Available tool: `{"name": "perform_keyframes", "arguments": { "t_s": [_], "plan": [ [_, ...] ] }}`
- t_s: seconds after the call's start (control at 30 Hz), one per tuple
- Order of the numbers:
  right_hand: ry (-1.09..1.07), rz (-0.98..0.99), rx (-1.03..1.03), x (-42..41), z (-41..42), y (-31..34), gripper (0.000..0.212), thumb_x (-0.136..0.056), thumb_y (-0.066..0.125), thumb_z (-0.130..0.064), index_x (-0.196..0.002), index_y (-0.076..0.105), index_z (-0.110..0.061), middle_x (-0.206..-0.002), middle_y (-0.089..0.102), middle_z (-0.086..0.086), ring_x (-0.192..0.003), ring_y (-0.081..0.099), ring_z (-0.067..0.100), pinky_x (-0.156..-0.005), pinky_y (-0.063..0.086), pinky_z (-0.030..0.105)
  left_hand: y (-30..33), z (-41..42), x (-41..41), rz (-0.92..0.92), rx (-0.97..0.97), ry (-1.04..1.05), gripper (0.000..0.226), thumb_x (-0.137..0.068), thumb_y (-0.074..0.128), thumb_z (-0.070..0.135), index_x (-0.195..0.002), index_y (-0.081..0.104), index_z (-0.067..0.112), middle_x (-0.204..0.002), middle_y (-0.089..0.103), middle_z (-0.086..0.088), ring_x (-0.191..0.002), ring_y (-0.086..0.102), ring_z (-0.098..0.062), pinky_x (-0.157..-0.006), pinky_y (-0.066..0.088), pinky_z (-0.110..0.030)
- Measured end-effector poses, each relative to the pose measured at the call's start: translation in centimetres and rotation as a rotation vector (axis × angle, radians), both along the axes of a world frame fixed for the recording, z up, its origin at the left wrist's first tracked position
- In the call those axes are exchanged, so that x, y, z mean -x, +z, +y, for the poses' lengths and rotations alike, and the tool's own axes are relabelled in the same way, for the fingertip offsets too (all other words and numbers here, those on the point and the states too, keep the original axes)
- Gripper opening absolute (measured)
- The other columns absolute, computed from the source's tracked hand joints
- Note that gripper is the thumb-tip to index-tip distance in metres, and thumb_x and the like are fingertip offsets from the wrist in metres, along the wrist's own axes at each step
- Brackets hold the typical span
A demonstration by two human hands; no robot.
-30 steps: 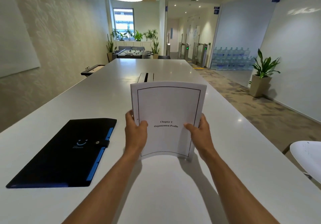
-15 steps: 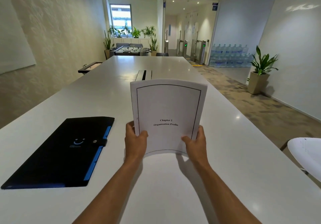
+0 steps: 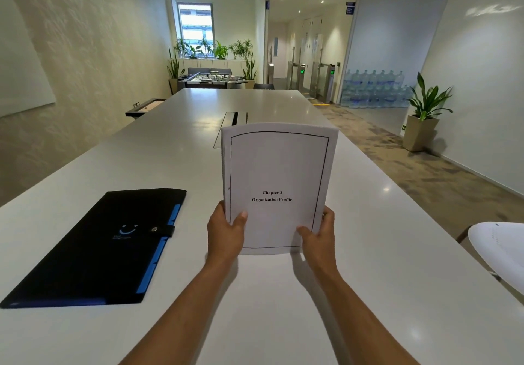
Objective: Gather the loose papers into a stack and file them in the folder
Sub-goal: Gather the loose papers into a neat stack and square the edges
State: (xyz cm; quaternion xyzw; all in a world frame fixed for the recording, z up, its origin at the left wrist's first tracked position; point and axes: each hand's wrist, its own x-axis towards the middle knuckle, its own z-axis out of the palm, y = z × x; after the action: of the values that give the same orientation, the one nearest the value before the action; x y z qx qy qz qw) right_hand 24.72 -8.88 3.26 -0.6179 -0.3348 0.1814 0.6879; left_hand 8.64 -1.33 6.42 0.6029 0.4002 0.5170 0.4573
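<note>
While both hands pinch the papers point(image 3: 279, 183) upright, gathering looks done.
Left hand point(image 3: 225, 234) and right hand point(image 3: 319, 237) grip its lower corners; folder point(image 3: 96, 247) (strap fastened) awaits filing.

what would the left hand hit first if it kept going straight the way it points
Probably nothing soon: the left hand points up the bare table; the slot lies further on, though depth is unclear.

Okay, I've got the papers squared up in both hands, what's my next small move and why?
Probably free your left hand and unsnap the folder: its strap looks fastened shut on the table, while the paper stack looks even and the right hand could keep holding it.
</note>
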Motion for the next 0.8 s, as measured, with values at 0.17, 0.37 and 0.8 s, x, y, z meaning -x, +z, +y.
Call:
{"name": "perform_keyframes", "arguments": {
  "t_s": [0.17,0.37,0.8],
  "plan": [
    [-0.168,0.409,-0.104,1.2,-0.5,-1.4,0.075,-0.079,0.064,0.011,-0.138,0.033,-0.023,-0.128,0.045,0.003,-0.115,0.052,0.012,-0.074,0.048,0.016,-0.2,-0.3,-0.5,-0.07,0.046,-0.015,0.039,-0.09,0.063,0.008,-0.126,0.054,0.014,-0.111,0.063,0.002,-0.099,0.06,-0.013,-0.079,0.048,-0.016],
    [-0.157,0.833,-0.233,1.5,-0.3,-1.6,0.078,-0.078,0.067,0.002,-0.143,0.032,-0.022,-0.118,0.057,0.009,-0.103,0.058,0.025,-0.093,0.048,0.04,0.6,-0.6,-1.7,-0.308,0.183,0.005,0.029,-0.087,0.066,0.004,-0.112,0.06,0.018,-0.103,0.068,0.006,-0.091,0.065,-0.002,-0.073,0.048,-0.013],
    [0.016,0.639,-0.302,1.1,-0.9,1.1,0.032,-0.094,0.05,0.001,-0.123,0.056,-0.014,-0.1,0.073,-0.004,-0.083,0.071,0.006,-0.067,0.054,0.02,-1.1,-2.4,-3.4,-0.475,0.393,-0.127,0.03,-0.089,0.062,0.001,-0.114,0.061,0.019,-0.109,0.072,-0.001,-0.101,0.068,-0.017,-0.093,0.05,-0.039]
  ]
}}
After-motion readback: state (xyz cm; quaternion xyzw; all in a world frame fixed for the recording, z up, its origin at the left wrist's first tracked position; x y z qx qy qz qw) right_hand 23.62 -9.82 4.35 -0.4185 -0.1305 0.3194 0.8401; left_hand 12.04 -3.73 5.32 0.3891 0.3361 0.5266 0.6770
